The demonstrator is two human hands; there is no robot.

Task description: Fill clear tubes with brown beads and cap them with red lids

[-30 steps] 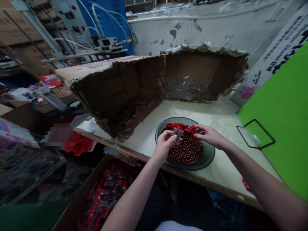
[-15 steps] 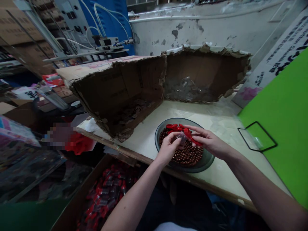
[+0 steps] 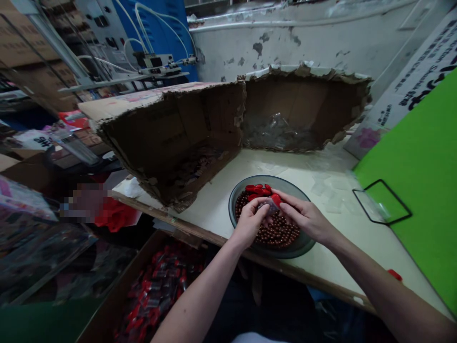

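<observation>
Over a grey bowl [image 3: 307, 243] my left hand [image 3: 249, 221] is closed on a small clear plastic container [image 3: 268, 206]. My right hand [image 3: 307, 216] meets it from the other side, its fingers pinched on a red cap [image 3: 276, 199] at the container's end. Whether the cap is fully seated cannot be seen behind the fingers. Shiny brown beads [image 3: 276, 234] fill much of the bowl. Several loose red caps [image 3: 257, 189] lie on the beads at the bowl's far side.
Two torn-open cardboard boxes stand behind the bowl; the right one [image 3: 335, 105] contains clear plastic pieces [image 3: 280, 131]. A carton [image 3: 143, 295] of red-capped containers sits below the table edge at left. A green board [image 3: 424, 190] borders the right. One red piece [image 3: 394, 275] lies by my right forearm.
My right hand has closed in toward my left, and the red cap now sits against the container's end. The red pieces that stuck out from my right fingers no longer show there.
</observation>
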